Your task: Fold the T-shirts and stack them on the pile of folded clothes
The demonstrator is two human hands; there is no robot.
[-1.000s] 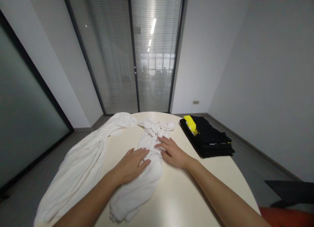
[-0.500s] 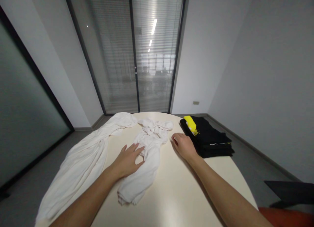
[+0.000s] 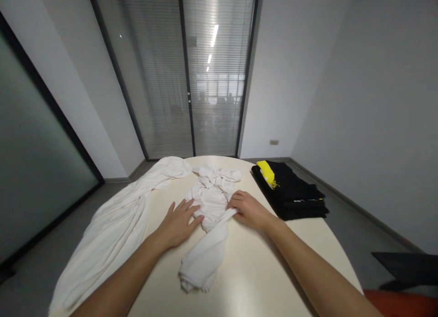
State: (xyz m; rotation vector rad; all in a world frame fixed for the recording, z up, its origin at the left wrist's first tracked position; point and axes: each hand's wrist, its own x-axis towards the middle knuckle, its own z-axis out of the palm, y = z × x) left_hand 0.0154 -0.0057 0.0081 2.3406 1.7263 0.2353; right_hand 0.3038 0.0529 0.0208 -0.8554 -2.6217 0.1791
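Garment [image 3: 208, 251], white and crumpled, lies on the pale table [image 3: 263, 271], between long white cloth [image 3: 112, 230] at left and stacked black clothes [image 3: 290, 184] at right. The left hand [image 3: 176, 226] spreads over its left edge; the right hand [image 3: 249, 210] pinches its right edge.

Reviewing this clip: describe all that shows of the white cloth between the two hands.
The white cloth looks like soft, thin fabric, crumpled and partly twisted. Its far end is bunched in rumpled folds; its near end is narrower, with a ragged-looking edge. It lies lengthwise on the pale table, right of the larger white cloth and left of the black stack. The right hand pinches a raised fold at its right side, while the left hand rests with spread fingers at its left edge.
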